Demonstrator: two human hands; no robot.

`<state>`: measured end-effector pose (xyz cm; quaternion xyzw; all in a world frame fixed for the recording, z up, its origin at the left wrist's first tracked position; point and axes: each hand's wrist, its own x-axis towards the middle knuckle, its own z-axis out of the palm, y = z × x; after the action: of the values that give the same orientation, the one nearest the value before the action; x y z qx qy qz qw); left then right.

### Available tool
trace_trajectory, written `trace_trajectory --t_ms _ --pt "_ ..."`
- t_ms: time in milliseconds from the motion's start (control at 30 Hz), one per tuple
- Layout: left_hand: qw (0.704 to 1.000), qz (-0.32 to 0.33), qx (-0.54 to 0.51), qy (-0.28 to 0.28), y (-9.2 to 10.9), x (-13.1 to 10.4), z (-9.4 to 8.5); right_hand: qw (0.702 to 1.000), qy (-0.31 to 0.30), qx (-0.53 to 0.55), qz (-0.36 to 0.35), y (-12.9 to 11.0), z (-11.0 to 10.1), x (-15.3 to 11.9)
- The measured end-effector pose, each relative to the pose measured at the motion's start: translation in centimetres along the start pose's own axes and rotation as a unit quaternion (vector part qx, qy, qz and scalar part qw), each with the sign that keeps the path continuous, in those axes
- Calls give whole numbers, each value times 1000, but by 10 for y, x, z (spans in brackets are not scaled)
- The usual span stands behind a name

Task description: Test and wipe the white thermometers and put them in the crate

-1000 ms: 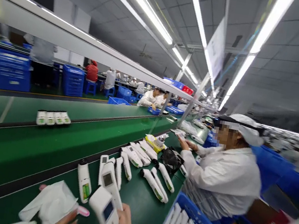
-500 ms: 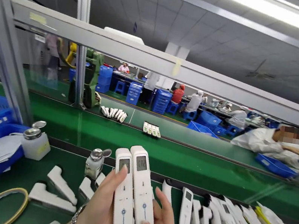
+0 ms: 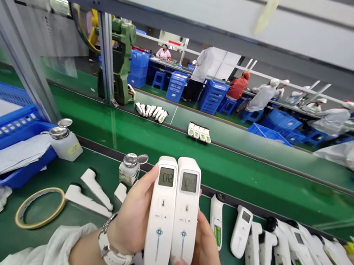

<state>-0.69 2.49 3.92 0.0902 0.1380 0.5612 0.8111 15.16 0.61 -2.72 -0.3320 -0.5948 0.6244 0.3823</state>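
Observation:
Two white infrared thermometers stand side by side and touching, their screens facing me. My left hand point(image 3: 131, 217) is closed around the left thermometer point(image 3: 162, 220), whose screen reads something like CA2. Closed on the right thermometer point(image 3: 186, 220) is my right hand point(image 3: 207, 264), thumb at its lower front; that screen shows fainter characters. More white thermometers lie below and partly behind my hands. To the right rests a row of thermometers point(image 3: 241, 234), several with green batteries showing in open handles. Left of my hands are two more thermometers point(image 3: 96, 189) lying on their sides.
A roll of tape point(image 3: 21, 215) lies at left, near a blue basket point(image 3: 29, 171) with papers. Two lidded bottles point(image 3: 128, 172) stand along the bench's back edge. Beyond runs a green conveyor point(image 3: 244, 155) bearing thermometers. A metal frame point(image 3: 183, 11) crosses above; people work in the background.
My view has tilted downward. Both thermometers have become more upright and level with each other. My left thumb has moved off the left screen, uncovering its characters.

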Motion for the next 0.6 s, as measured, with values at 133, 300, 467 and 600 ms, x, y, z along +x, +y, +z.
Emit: trace_trajectory --t_ms 133,300,467,600 --pt "1000 -7 7 4 0 2 0 1000 -5 -1 -19 -2 4 1" --pt "1000 -14 8 15 -1 2 0 1000 -10 3 -28 -5 6 1" --pt "1000 -15 2 11 -2 1 -1 1000 -11 15 -24 -5 8 1" --pt "1000 -6 -5 -23 -7 1 -5 1000 17 -19 -17 -4 10 2"
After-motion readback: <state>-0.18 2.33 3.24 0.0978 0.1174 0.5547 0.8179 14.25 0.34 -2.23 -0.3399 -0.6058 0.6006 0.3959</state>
